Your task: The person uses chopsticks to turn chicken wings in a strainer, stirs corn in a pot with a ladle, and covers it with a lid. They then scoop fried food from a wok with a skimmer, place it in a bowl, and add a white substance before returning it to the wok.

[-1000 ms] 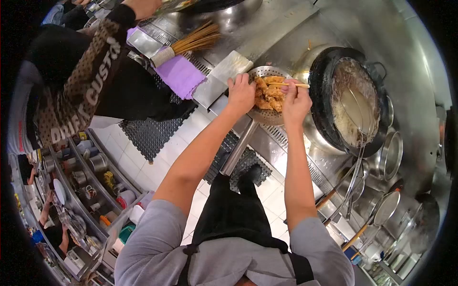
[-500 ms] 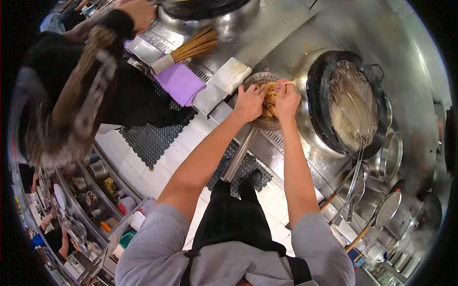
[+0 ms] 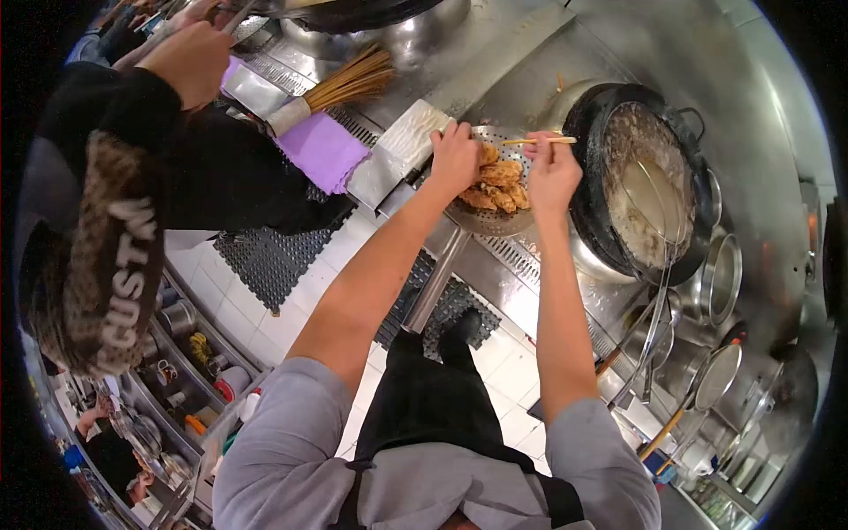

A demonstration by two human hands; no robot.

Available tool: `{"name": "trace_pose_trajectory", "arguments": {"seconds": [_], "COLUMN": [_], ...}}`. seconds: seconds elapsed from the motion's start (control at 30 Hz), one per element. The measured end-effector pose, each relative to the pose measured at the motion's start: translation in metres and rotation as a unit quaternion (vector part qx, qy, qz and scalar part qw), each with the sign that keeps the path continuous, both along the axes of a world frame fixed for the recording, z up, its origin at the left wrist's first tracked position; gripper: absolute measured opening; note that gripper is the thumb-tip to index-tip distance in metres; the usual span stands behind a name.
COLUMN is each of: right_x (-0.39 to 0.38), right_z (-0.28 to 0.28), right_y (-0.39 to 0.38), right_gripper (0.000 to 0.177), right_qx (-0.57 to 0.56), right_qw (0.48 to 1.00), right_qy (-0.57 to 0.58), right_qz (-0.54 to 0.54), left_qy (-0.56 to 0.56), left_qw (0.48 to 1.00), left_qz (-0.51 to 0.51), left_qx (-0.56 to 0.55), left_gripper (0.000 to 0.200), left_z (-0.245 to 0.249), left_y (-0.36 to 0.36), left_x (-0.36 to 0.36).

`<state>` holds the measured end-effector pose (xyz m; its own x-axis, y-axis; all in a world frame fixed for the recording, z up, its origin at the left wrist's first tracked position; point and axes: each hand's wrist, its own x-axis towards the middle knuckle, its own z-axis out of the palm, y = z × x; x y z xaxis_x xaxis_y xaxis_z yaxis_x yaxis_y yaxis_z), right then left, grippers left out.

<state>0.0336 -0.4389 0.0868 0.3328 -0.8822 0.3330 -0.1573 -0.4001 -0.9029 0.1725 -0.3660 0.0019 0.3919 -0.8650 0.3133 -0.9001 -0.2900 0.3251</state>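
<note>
My left hand (image 3: 455,157) rests on the rim of a perforated metal strainer ladle (image 3: 495,221) that holds several golden fried pieces (image 3: 496,183). My right hand (image 3: 552,172) grips a pair of wooden chopsticks (image 3: 537,140) held level just above the fried pieces. The strainer's long handle (image 3: 437,278) runs back toward my body. To the right sits a black wok (image 3: 640,190) full of bubbling oil, with a wire skimmer (image 3: 662,212) lying in it.
A co-worker in a black printed sleeve (image 3: 115,230) stands at the left, one hand (image 3: 190,62) raised. A bamboo brush (image 3: 340,87) and purple cloth (image 3: 322,150) lie on the steel counter. Ladles and pots (image 3: 707,380) crowd the right. Shelves of containers (image 3: 177,353) are lower left.
My right hand lifted the chopsticks up out of the fried pieces and now holds them level above the strainer. The co-worker's arm swung down and left.
</note>
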Motion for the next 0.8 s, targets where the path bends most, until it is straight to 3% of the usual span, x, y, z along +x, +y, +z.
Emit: {"name": "trace_pose_trajectory", "arguments": {"seconds": [0.13, 0.23, 0.27, 0.37, 0.4, 0.5, 0.63, 0.7, 0.8], "right_x": [-0.016, -0.009, -0.001, 0.018, 0.025, 0.013, -0.013, -0.021, 0.004], "right_z": [0.025, 0.020, 0.000, -0.101, -0.100, -0.098, -0.019, 0.008, -0.070], "right_y": [0.014, 0.022, 0.023, 0.022, 0.016, 0.015, 0.017, 0.023, 0.028], "right_gripper": [0.018, 0.017, 0.016, 0.016, 0.016, 0.016, 0.017, 0.020, 0.019], "right_qx": [-0.075, -0.045, -0.024, -0.079, -0.053, 0.015, -0.014, -0.017, -0.009], "right_qw": [0.996, 0.997, 0.998, 0.992, 0.996, 0.999, 0.998, 0.997, 0.999], "right_qy": [0.039, 0.010, -0.033, 0.081, 0.057, 0.022, -0.004, -0.017, 0.006], "right_qz": [-0.027, -0.060, -0.055, -0.057, -0.051, -0.038, -0.056, -0.074, -0.042], "left_qy": [0.046, 0.072, 0.080, 0.080, 0.071, 0.030, 0.038, 0.046, 0.049], "left_qw": [0.999, 0.997, 0.996, 0.996, 0.997, 0.990, 0.994, 0.995, 0.996], "left_qz": [-0.014, -0.028, -0.030, -0.023, -0.017, -0.134, -0.082, -0.082, -0.075], "left_qx": [-0.002, 0.030, 0.021, 0.014, 0.009, -0.038, 0.055, 0.028, 0.012], "left_gripper": [0.026, 0.034, 0.035, 0.037, 0.037, 0.038, 0.049, 0.052, 0.055], "left_z": [-0.004, -0.002, -0.001, 0.001, 0.003, -0.002, 0.005, -0.001, 0.008], "left_y": [0.000, 0.004, 0.002, 0.006, 0.003, 0.011, 0.006, 0.007, 0.007], "left_x": [0.006, 0.006, 0.007, -0.002, 0.002, 0.005, 0.010, 0.011, 0.008]}}
